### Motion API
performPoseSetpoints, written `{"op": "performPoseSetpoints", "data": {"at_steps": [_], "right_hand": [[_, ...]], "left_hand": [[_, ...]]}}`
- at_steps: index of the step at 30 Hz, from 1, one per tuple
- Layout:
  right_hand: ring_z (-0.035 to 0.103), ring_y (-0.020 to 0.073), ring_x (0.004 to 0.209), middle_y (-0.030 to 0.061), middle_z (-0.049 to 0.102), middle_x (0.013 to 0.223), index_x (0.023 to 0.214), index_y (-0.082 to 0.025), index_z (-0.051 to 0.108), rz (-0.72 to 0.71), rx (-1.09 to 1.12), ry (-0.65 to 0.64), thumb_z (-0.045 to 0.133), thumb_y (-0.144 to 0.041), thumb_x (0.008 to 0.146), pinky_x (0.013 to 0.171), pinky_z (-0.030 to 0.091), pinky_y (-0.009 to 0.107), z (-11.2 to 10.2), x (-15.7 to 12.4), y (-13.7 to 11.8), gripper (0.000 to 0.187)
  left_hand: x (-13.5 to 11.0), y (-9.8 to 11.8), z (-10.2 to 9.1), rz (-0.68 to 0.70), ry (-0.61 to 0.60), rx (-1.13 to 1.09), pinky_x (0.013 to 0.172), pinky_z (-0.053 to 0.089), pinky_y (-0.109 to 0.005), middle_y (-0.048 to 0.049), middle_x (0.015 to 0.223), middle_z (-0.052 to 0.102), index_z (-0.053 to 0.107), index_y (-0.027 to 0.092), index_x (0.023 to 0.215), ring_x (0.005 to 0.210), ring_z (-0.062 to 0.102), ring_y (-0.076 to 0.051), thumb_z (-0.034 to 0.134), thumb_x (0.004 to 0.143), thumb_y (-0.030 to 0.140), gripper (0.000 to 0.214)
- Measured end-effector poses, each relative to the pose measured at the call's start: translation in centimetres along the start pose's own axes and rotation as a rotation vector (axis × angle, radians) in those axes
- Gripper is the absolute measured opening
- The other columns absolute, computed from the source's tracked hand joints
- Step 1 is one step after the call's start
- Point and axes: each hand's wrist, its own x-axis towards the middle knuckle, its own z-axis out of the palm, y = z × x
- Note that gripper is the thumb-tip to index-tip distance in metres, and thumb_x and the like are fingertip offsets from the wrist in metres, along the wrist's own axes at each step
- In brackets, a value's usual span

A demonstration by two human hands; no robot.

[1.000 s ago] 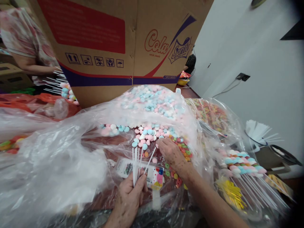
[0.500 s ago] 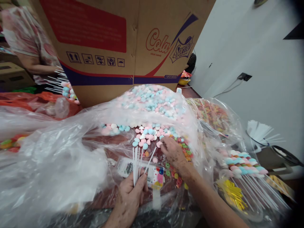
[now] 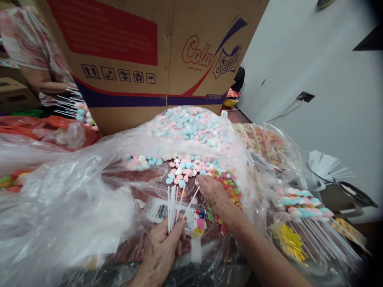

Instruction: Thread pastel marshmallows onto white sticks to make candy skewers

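My left hand is closed around several thin white sticks. They fan upward from the fist, one leaning off to the right. Close to that leaning stick's tip is my right hand, its fingers pinched on a pink candy, mostly covered by the fingertips. Just beyond lies a loose spread of round pink, blue and white candies, spilling from a large clear plastic bag. Small coloured ring candies lie right of and partly under my right forearm. A printed card lies behind the left hand.
A tall cardboard box stands behind the bag. Finished candy skewers and yellow ties lie at right, near a container of white sticks. Crumpled plastic covers the left side. Another person is at far left.
My right hand has shifted slightly left, its fingertips covering more of the pink candy and coming nearer the leaning stick. My left hand stays with the sticks. The view has shifted slightly.
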Motion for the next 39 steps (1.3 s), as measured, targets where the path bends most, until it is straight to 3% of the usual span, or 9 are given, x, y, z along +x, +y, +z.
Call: {"op": "performPoseSetpoints", "data": {"at_steps": [6,9,12,15,18,27,32,36,39], "right_hand": [[0.056,0.0189,0.083,0.0082,0.065,0.093,0.087,-0.018,0.058,0.046,0.087,-0.012,0.041,0.003,0.085,0.073,0.042,0.027,-0.3,0.1,-0.6,0.027],[0.056,0.0191,0.081,0.0063,0.065,0.086,0.078,-0.019,0.059,0.159,0.29,0.07,0.048,-0.003,0.082,0.073,0.042,0.028,-0.2,0.5,-0.2,0.019],[0.055,0.016,0.068,0.0001,0.062,0.072,0.078,-0.02,0.06,0.398,0.813,0.176,0.059,-0.02,0.08,0.066,0.043,0.028,-0.7,0.6,0.0,0.002],[0.056,0.0127,0.062,-0.0022,0.062,0.07,0.081,-0.018,0.065,0.569,1.457,0.236,0.073,-0.033,0.068,0.061,0.046,0.027,-1.9,0.2,-0.4,0.022],[0.059,0.0115,0.065,-0.0009,0.066,0.075,0.081,-0.016,0.07,0.615,1.771,0.237,0.083,-0.03,0.058,0.064,0.05,0.026,-3.0,-0.3,-1.2,0.029],[0.063,0.0114,0.064,0.001,0.072,0.076,0.081,-0.016,0.076,0.627,1.832,0.234,0.086,-0.026,0.056,0.064,0.054,0.025,-3.5,-0.8,-2.1,0.028],[0.064,0.0124,0.063,0.0006,0.074,0.077,0.087,-0.019,0.078,0.605,1.792,0.23,0.085,-0.03,0.061,0.063,0.053,0.026,-2.9,-1.2,-2.0,0.029],[0.067,0.0144,0.073,0.0,0.076,0.083,0.092,-0.023,0.078,0.522,1.648,0.26,0.082,-0.032,0.067,0.071,0.053,0.026,-2.3,-1.6,-1.6,0.027],[0.069,0.019,0.088,0.0006,0.077,0.094,0.098,-0.024,0.078,0.458,1.406,0.245,0.076,-0.036,0.074,0.082,0.052,0.031,-2.7,-1.9,-1.5,0.027]], "left_hand": [[-0.1,0.2,0.1,0.003,0.024,-0.001,0.036,0.026,-0.018,0.0061,0.047,0.053,0.063,0.017,0.072,0.034,0.042,-0.008,0.062,0.08,0.054,0.038],[0.0,0.2,0.1,0.018,0.015,0.0,0.035,0.025,-0.017,0.0075,0.043,0.047,0.059,0.018,0.066,0.034,0.039,-0.007,0.061,0.081,0.054,0.04],[0.2,0.1,0.2,0.034,0.0,0.005,0.036,0.027,-0.018,0.0072,0.044,0.047,0.059,0.018,0.065,0.035,0.039,-0.007,0.059,0.082,0.053,0.039],[0.3,0.1,0.3,0.049,0.005,0.004,0.035,0.027,-0.019,0.0052,0.049,0.053,0.063,0.017,0.07,0.035,0.039,-0.008,0.06,0.081,0.05,0.035],[0.3,0.3,0.5,0.05,0.011,0.023,0.033,0.026,-0.019,0.0045,0.05,0.056,0.066,0.017,0.077,0.034,0.038,-0.008,0.059,0.081,0.047,0.032],[0.4,0.3,0.7,0.03,0.029,0.033,0.033,0.027,-0.02,0.0065,0.047,0.053,0.067,0.018,0.076,0.033,0.035,-0.009,0.06,0.078,0.049,0.032],[0.4,0.3,0.7,0.023,0.02,0.038,0.034,0.021,-0.019,0.0099,0.037,0.036,0.056,0.02,0.06,0.033,0.03,-0.009,0.058,0.081,0.049,0.036],[0.6,0.4,0.6,0.056,0.014,0.093,0.036,0.024,-0.02,0.0088,0.04,0.04,0.057,0.02,0.061,0.035,0.034,-0.01,0.058,0.082,0.046,0.033],[0.6,0.5,0.5,0.068,0.019,0.142,0.038,0.026,-0.021,0.0068,0.043,0.046,0.057,0.02,0.061,0.037,0.037,-0.01,0.057,0.083,0.045,0.033]]}}
